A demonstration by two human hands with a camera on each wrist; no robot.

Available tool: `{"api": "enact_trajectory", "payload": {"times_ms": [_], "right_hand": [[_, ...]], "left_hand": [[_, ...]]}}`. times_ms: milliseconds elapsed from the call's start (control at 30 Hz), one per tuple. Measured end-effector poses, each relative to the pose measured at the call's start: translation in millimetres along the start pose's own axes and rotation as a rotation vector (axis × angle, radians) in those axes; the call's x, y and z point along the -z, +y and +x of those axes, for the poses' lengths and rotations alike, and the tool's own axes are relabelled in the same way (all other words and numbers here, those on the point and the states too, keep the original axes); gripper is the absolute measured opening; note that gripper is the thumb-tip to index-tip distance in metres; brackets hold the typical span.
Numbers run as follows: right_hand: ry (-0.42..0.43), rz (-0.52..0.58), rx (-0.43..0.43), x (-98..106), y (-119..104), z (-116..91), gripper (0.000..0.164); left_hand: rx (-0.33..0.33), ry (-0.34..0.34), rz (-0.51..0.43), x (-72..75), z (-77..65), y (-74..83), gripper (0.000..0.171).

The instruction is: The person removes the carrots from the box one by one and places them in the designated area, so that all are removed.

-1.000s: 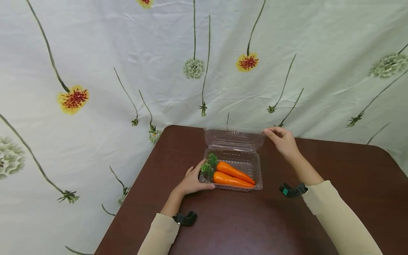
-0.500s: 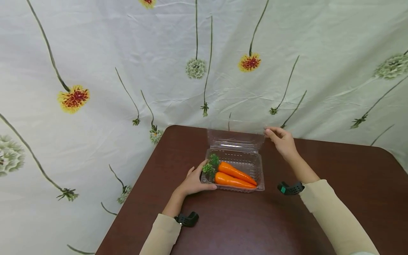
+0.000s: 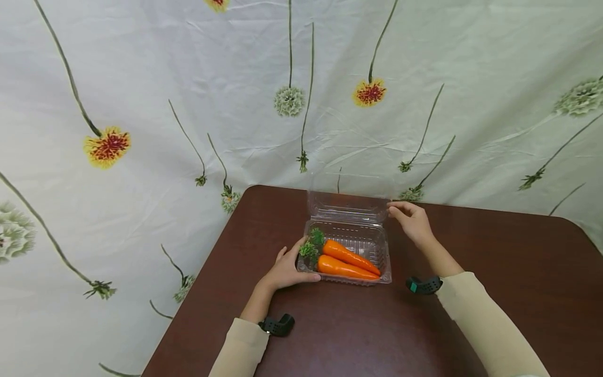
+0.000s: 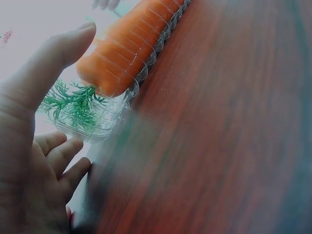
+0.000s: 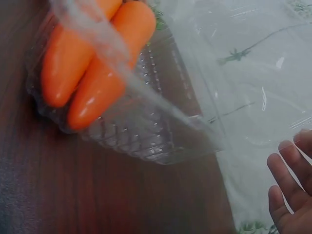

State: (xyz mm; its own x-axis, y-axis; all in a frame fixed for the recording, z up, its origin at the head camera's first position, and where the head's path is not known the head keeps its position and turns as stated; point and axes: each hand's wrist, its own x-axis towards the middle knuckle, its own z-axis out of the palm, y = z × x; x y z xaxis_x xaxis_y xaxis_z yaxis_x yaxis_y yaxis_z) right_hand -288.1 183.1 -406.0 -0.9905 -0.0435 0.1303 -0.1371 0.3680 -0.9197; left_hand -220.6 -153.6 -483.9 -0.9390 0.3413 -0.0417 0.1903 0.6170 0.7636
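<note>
Tray (image 3: 383,251) on surface (image 3: 348,330), carrots (image 3: 346,267) inside; lid (image 3: 348,201) raised, far side. Left hand (image 3: 285,269) steadies tray, fingers spread; right hand (image 3: 414,222) by lid, fingers relaxed, contact unclear. We judge step: lid positioning; next calls for steady tray.

raised lid (image 3: 349,207) behind the container (image 3: 384,262), left fingers (image 3: 294,249) blocking its left end, free room above carrots (image 3: 347,267)

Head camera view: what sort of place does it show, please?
Probably a makeshift indoor recording spot: a dark reddish-brown, wood-grained table, a pale, flower-printed fabric hanging behind it, and a black band on each wrist.
</note>
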Motion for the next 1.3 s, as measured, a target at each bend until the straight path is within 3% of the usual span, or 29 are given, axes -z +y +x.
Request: {"api": "enact_trajectory", "payload": {"times_ms": [333,700,1133,1300], "right_hand": [[0.026,-0.04,-0.041,-13,17,-5,0.031],[0.111,0.12,-0.148,-26,23,-3,0.028],[0.118,0.098,-0.297,-28,28,-2,0.032],[0.127,0.15,-0.33,-29,28,-1,0.033]], "left_hand": [[-0.024,-0.002,-0.01,1.3,-3.6,2.3,0.107],[-0.049,0.011,0.019,-0.2,-2.8,2.0,0.108],[-0.056,0.006,0.022,0.5,-3.0,2.9,0.108],[-0.055,0.006,0.021,0.5,-2.5,2.4,0.108]]}}
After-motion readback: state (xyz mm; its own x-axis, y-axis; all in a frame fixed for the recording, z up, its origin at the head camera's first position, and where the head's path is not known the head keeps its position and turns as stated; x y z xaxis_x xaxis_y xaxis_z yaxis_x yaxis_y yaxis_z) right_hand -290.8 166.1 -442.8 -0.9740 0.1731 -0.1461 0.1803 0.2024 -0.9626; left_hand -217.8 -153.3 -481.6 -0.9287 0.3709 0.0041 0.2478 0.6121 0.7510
